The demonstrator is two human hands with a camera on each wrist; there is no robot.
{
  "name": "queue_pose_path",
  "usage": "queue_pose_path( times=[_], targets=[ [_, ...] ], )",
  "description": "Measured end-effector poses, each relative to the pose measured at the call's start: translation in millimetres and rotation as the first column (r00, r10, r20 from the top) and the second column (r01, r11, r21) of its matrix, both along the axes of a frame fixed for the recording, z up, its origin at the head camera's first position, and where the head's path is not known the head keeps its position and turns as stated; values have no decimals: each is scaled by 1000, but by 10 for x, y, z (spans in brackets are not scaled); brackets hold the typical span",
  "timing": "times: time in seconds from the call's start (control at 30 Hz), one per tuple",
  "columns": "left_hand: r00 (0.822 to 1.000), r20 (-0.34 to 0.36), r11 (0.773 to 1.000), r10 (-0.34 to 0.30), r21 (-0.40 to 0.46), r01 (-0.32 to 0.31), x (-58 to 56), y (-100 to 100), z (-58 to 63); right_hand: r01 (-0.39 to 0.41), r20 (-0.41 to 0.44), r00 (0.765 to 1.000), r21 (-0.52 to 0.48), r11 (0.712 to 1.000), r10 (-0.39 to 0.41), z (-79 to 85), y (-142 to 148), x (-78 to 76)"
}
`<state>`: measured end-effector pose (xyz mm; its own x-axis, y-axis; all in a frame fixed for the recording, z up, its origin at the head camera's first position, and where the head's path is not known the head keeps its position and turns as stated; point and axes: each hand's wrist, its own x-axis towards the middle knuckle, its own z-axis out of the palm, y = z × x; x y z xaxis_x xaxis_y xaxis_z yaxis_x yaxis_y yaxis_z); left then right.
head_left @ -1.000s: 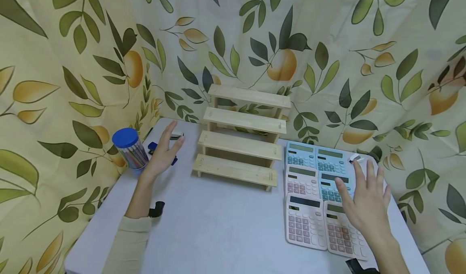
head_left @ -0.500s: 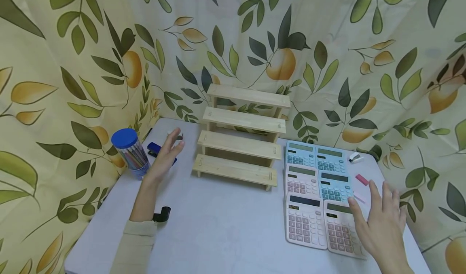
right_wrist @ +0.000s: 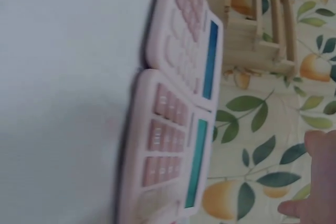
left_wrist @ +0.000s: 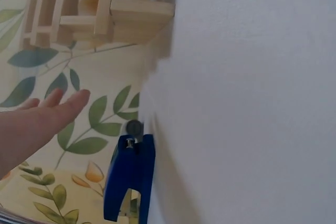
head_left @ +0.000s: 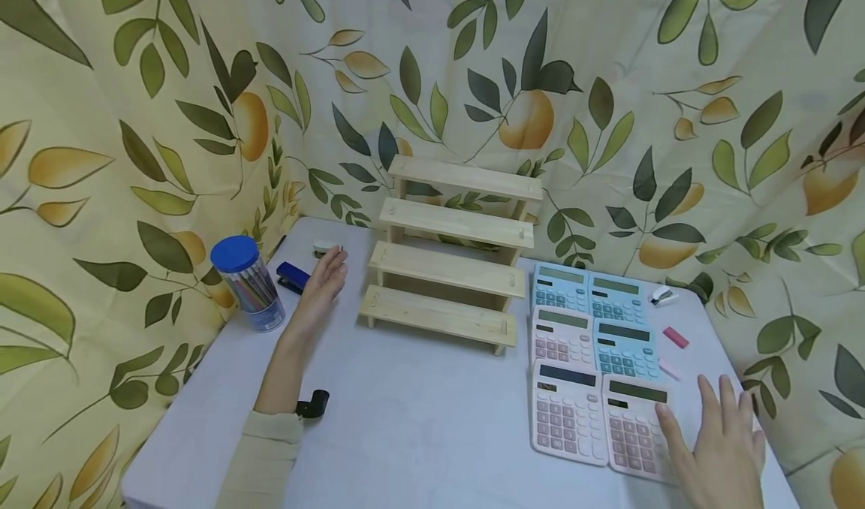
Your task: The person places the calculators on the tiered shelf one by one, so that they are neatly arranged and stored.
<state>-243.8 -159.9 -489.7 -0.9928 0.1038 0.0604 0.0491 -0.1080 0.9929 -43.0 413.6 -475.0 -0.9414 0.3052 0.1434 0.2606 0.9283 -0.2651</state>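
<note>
In the head view my left hand (head_left: 317, 295) holds nothing, its fingers extended. It is just right of a blue stapler (head_left: 292, 276), which also shows in the left wrist view below the fingers. My right hand (head_left: 721, 445), fingers spread and holding nothing, is at the right side of the table and overlaps the corner of a pink calculator (head_left: 635, 430). To the left lies another pink calculator (head_left: 566, 411), with a smaller pink one (head_left: 561, 334) behind it. Several blue calculators (head_left: 616, 299) sit toward the back of the group.
A four-step wooden rack (head_left: 439, 314) stands at the back middle of the table (head_left: 419, 426). Far left is a clear pen tub with a blue lid (head_left: 234, 254). Right of the calculators lie a dark pink block (head_left: 676, 337), a pale pink one (head_left: 669, 369) and a small white item (head_left: 662, 295).
My right hand has drawn back toward the front right, off the calculators, uncovering the two pink blocks. My left hand has shifted slightly right, away from the pen tub, so more of the stapler shows.
</note>
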Motion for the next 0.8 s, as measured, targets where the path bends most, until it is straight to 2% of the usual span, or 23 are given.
queue_pose_path(
  times=[0.13, 0.23, 0.37, 0.47, 0.57, 0.8],
  targets=[
    [997, 63, 988, 41, 144, -50, -1, 87, -32, 5, 34, 999, -16, 1000, -5, -157, 23, 31],
    [989, 129, 975, 66, 204, -92, 3, 164, -60, -6, 48, 999, -1, 1000, 7, -315, 20, 80],
    [968, 233, 952, 90, 266, -152, -30, 251, -89, -70, 51, 996, 59, 996, 67, -510, 68, 136],
    [952, 299, 930, 73, 323, -173, -69, 288, -107, -124, 61, 991, 96, 988, 119, -654, 120, 188],
    [946, 320, 912, 49, 372, -173, -94, 317, -127, -157, 88, 985, 123, 980, 147, -741, 167, 210],
    [951, 310, 914, -3, 386, -123, -117, 396, -207, -178, 91, 982, 117, 977, 168, -817, 175, 220]
  ],
)
